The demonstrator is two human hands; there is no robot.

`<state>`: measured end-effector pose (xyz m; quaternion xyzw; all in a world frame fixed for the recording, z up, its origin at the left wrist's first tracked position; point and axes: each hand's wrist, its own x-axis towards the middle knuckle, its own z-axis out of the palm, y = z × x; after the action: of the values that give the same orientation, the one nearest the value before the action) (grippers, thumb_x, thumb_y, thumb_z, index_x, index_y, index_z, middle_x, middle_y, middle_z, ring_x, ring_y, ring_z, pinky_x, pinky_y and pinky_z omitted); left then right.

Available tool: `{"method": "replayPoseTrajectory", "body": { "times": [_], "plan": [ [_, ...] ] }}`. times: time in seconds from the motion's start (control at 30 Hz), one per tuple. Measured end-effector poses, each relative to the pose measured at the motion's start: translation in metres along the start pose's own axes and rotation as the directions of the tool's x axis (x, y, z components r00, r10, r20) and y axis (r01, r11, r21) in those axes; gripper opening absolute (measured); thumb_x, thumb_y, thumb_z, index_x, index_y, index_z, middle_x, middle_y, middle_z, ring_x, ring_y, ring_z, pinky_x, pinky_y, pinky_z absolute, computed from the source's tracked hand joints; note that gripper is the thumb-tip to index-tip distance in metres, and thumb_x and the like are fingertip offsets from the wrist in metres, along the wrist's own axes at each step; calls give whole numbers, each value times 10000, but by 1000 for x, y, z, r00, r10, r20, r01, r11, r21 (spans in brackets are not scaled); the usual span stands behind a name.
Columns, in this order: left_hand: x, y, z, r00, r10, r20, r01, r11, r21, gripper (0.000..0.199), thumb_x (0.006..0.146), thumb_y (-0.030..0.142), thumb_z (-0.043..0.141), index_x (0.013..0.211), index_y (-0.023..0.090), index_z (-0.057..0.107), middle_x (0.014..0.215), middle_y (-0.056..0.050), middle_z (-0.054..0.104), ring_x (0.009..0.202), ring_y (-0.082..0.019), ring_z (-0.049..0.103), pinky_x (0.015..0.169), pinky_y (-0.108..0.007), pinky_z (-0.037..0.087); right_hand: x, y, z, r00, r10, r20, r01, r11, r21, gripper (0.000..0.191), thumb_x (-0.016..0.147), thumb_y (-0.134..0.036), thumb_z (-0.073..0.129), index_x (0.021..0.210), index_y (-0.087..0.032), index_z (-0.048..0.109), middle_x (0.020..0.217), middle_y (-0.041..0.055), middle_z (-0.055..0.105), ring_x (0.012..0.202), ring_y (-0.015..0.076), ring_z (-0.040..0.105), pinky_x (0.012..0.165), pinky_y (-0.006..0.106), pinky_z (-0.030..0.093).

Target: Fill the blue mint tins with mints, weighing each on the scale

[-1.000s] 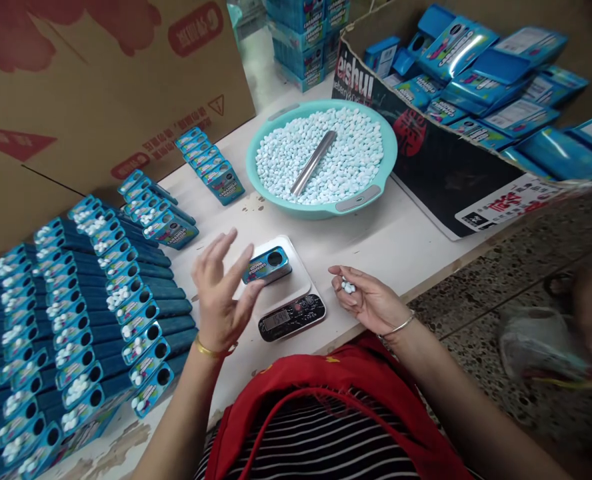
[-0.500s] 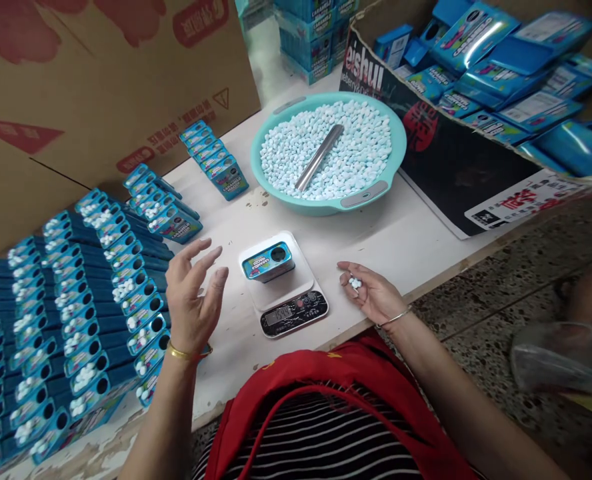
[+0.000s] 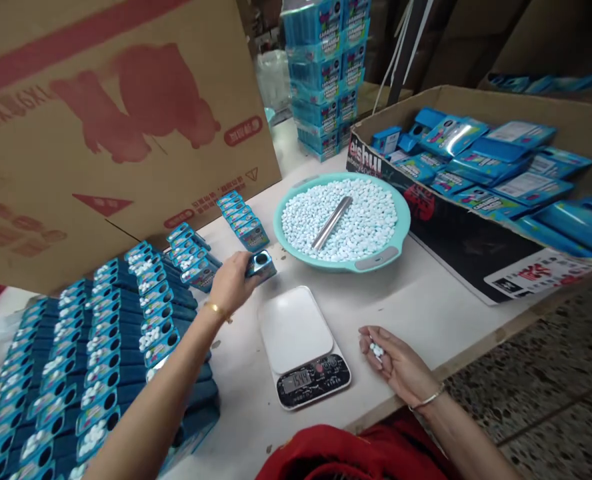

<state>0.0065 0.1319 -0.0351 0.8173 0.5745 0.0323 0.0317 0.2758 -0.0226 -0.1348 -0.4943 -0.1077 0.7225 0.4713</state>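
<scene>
My left hand (image 3: 233, 283) is closed around a blue candy tin (image 3: 262, 265) with a round hole in its top, between the rows of tins and the bowl. Cupped palm-up right of the scale, my right hand (image 3: 396, 360) holds several small white candies (image 3: 376, 350). The white kitchen scale (image 3: 296, 330) has a bare platform and a lit display. Behind it, a turquoise bowl (image 3: 343, 265) is full of pale candies, and a metal scoop (image 3: 332, 223) lies on top of them.
Rows of blue tins (image 3: 103, 360) with candies on their tops fill the left side. A short row (image 3: 243, 223) stands beside the bowl. A large cardboard box (image 3: 126, 120) stands behind; an open carton (image 3: 441, 240) of tins is at right. Wrapped stacks (image 3: 321, 80) stand at the back.
The tin has left the scale in my left hand and moved forward, toward the short rows of tins. My right hand still cups the candies. The view has tilted up.
</scene>
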Motion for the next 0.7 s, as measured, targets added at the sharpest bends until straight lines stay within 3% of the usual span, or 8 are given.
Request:
{"method": "replayPoseTrajectory", "body": {
  "times": [0.13, 0.27, 0.4, 0.5, 0.6, 0.7],
  "plan": [
    [55, -32, 15, 1000, -28, 6, 27, 997, 77, 334, 792, 319, 598, 1083, 169, 533, 1074, -103, 591, 978, -244, 568, 813, -336, 415, 0, -1, 4, 1000, 8, -7, -9, 1000, -25, 362, 662, -491, 745, 825, -188, 634, 657, 0, 570, 431, 52, 355, 389, 207, 186],
    [75, -36, 29, 995, -74, -59, 82, 987, 137, 402, 809, 326, 567, 1165, 151, 501, 1124, -149, 559, 1071, -305, 519, 860, -399, 366, 1, 0, 2, 999, 36, -13, -36, 999, -30, 346, 688, -496, 725, 841, -197, 644, 684, 1, 576, 445, 52, 346, 398, 208, 224],
    [51, -44, 19, 985, -95, -142, 121, 974, 190, 454, 856, 386, 496, 1256, 181, 430, 1255, -151, 481, 1153, -302, 447, 917, -411, 313, 2, 3, -3, 998, 65, -7, -65, 997, -28, 307, 708, -471, 720, 861, -212, 659, 695, 4, 580, 465, 65, 356, 425, 225, 302],
    [20, -62, 6, 967, -177, -186, 224, 934, 278, 368, 862, 422, 470, 1138, 181, 504, 1193, -140, 507, 1098, -295, 461, 892, -411, 325, 3, 4, -5, 996, 86, -3, -86, 995, -48, 319, 697, -478, 726, 865, -213, 672, 693, 13, 590, 462, 71, 357, 440, 240, 338],
    [-6, -82, 2, 945, -286, -156, 325, 865, 383, 321, 821, 425, 514, 1018, 176, 564, 1158, -159, 517, 1081, -334, 450, 848, -439, 345, 4, 3, -6, 996, 84, 10, -83, 995, -62, 333, 662, -477, 754, 846, -211, 676, 677, 15, 590, 470, 76, 379, 446, 241, 353],
    [-19, -93, 6, 942, -317, -107, 331, 842, 425, 233, 812, 350, 518, 944, 177, 601, 1174, -170, 513, 1100, -350, 436, 837, -457, 354, 3, 2, -4, 998, 47, 29, -45, 995, -86, 342, 658, -484, 757, 829, -201, 669, 680, 13, 597, 452, 58, 369, 420, 223, 321]
  ]
}}
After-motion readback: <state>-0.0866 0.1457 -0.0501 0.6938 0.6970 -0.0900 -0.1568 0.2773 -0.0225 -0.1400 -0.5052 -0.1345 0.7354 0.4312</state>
